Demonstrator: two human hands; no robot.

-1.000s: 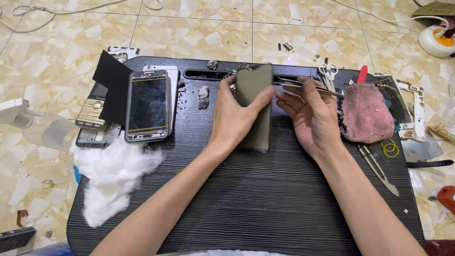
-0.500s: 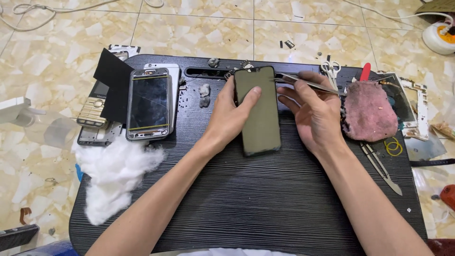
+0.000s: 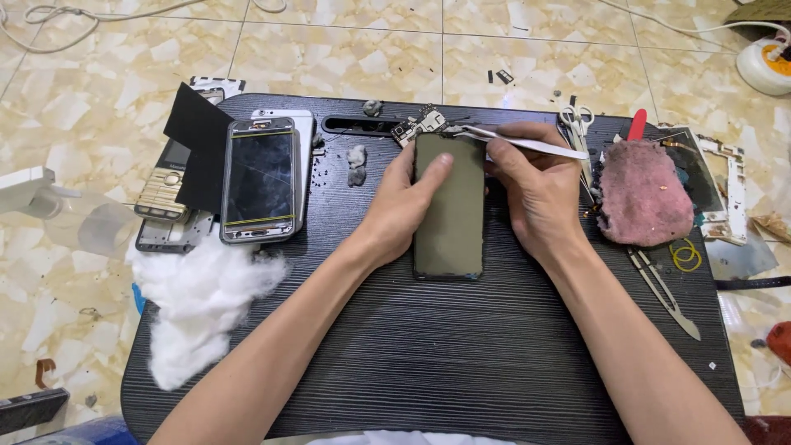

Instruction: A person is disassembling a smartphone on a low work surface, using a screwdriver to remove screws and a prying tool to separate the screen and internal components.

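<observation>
A dark phone panel (image 3: 449, 216) lies flat on the black lap desk (image 3: 461, 354), long side pointing away from me. My left hand (image 3: 401, 206) rests on its left edge with the thumb pressed on its face. My right hand (image 3: 535, 194) sits at its right edge and grips silver tweezers (image 3: 527, 145), whose tips point left to the panel's top corner. A small circuit board (image 3: 420, 126) lies just beyond the panel's top.
A cracked smartphone (image 3: 259, 179), a keypad phone (image 3: 162, 191) and a black sheet (image 3: 198, 140) lie at the left, with white cotton (image 3: 198, 301) below. A pink cloth (image 3: 643, 198), scissors (image 3: 577, 119), a red-handled tool (image 3: 638, 125), another pair of tweezers (image 3: 663, 290) and a phone frame (image 3: 729, 194) lie right.
The dark panel went from tilted up in my left hand to lying flat on the desk. My right hand brought the tweezers over to its top edge.
</observation>
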